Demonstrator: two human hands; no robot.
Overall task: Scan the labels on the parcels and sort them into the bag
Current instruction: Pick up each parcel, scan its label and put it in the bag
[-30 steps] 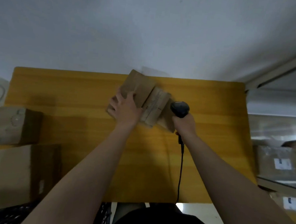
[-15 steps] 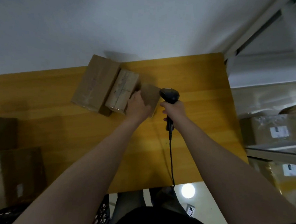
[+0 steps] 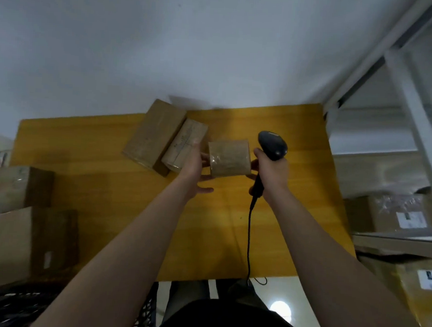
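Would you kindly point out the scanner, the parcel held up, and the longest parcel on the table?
scanner (image 3: 273, 144): head view, on its dark head.
held parcel (image 3: 229, 157): head view, middle of its taped face.
longest parcel (image 3: 154, 131): head view, middle of its top face.

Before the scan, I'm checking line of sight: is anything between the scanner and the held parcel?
Nothing visible. The scanner sits just right of the parcel, gripped by the right hand; the left hand holds the parcel's left side.
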